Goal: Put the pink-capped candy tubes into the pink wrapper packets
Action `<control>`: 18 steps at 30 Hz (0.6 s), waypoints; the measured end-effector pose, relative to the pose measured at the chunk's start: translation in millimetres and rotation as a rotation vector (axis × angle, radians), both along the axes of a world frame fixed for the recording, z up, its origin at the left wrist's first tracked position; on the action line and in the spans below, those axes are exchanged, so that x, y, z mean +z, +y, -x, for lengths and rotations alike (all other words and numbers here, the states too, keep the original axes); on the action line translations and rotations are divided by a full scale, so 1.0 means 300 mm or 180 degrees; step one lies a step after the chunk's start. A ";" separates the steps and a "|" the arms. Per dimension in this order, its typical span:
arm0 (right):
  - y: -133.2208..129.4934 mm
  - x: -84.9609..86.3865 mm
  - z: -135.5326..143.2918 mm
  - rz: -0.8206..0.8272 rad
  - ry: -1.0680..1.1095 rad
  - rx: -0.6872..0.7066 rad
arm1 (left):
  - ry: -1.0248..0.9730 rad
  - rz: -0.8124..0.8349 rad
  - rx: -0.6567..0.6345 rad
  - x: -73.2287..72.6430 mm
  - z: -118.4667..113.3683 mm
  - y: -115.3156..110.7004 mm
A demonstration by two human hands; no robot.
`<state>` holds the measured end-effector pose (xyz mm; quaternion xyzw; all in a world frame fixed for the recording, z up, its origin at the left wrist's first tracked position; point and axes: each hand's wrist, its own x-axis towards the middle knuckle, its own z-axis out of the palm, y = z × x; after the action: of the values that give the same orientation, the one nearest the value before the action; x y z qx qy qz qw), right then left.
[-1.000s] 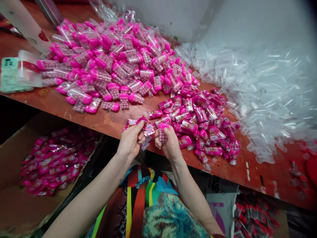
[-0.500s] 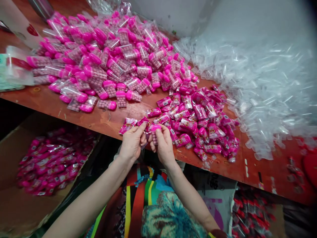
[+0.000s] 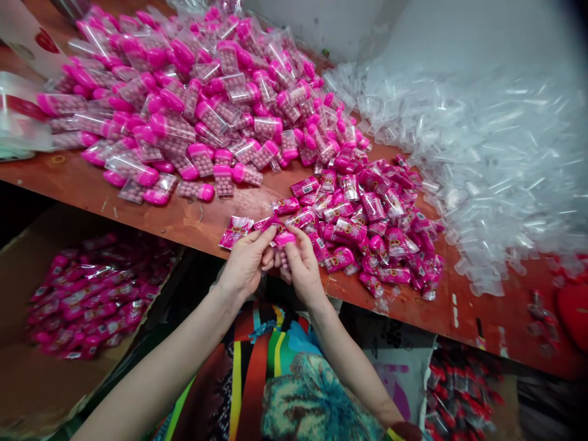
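Note:
My right hand (image 3: 302,266) is closed around a small clear candy container (image 3: 285,239) with a bright pink cap and pale pink balls inside. Close against it, my left hand (image 3: 247,260) pinches what looks like a printed pink wrapper (image 3: 268,223); the fingers partly hide it. Both hands meet at the table's front edge. Just beyond the left hand lies a flat printed pink wrapper (image 3: 236,231). Right of the hands is a heap of wrapped pink containers (image 3: 367,214). Farther back spreads a large pile of unwrapped pink-capped containers (image 3: 202,110).
Clear plastic sleeves or tubes (image 3: 482,165) are heaped along the right by the wall. Below the table at left stands a cardboard box (image 3: 18,373) holding wrapped pink packs. Red-and-clear pieces (image 3: 459,392) lie in a container at lower right. The red-brown table (image 3: 184,214) slants across.
My right hand has brought the container slightly left and tipped it, closer to my left fingers. The view has shifted a little; the piles have not otherwise changed.

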<state>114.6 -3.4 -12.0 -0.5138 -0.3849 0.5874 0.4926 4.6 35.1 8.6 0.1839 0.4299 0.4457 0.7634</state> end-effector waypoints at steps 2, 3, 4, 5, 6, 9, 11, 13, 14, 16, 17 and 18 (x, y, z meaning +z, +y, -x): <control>0.002 -0.007 0.007 -0.0004 0.0017 -0.0146 | -0.0021 -0.0027 -0.0036 0.000 0.000 -0.003; 0.002 -0.011 0.008 -0.0052 -0.0003 -0.0175 | -0.0042 -0.0026 -0.0099 0.001 0.002 -0.003; 0.001 -0.014 0.008 -0.0111 -0.0034 -0.0174 | -0.0057 -0.0006 -0.0208 0.002 0.006 -0.002; -0.001 -0.017 0.007 -0.0163 -0.0071 -0.0150 | -0.0063 0.0026 -0.0353 0.003 0.011 -0.001; -0.003 -0.018 0.005 -0.0198 -0.0110 -0.0117 | -0.0051 0.0066 -0.0499 0.004 0.016 0.001; -0.005 -0.021 0.000 -0.0263 -0.0315 -0.0076 | -0.0002 0.0173 -0.0746 0.004 0.026 0.004; -0.004 -0.019 0.000 -0.0277 -0.0417 -0.0123 | -0.0033 0.0213 -0.0736 0.001 0.026 -0.002; 0.000 -0.016 0.001 -0.0221 -0.0332 -0.0149 | -0.0083 0.0265 -0.0673 -0.003 0.021 -0.014; 0.003 -0.014 0.001 -0.0178 -0.0238 -0.0150 | -0.0100 0.0282 -0.0622 -0.005 0.018 -0.021; 0.008 -0.010 -0.001 -0.0162 -0.0104 -0.0174 | -0.0124 0.0268 -0.0560 -0.007 0.014 -0.032; 0.010 -0.008 -0.002 -0.0203 -0.0112 -0.0188 | -0.0128 0.0243 -0.0570 -0.006 0.013 -0.034; 0.011 -0.007 -0.005 -0.0268 -0.0166 -0.0184 | -0.0125 0.0212 -0.0593 -0.005 0.014 -0.034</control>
<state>116.0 -0.2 -14.2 -0.5187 -0.4070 0.5427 0.5204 0.2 24.9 7.2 0.1888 0.4104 0.3617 0.8155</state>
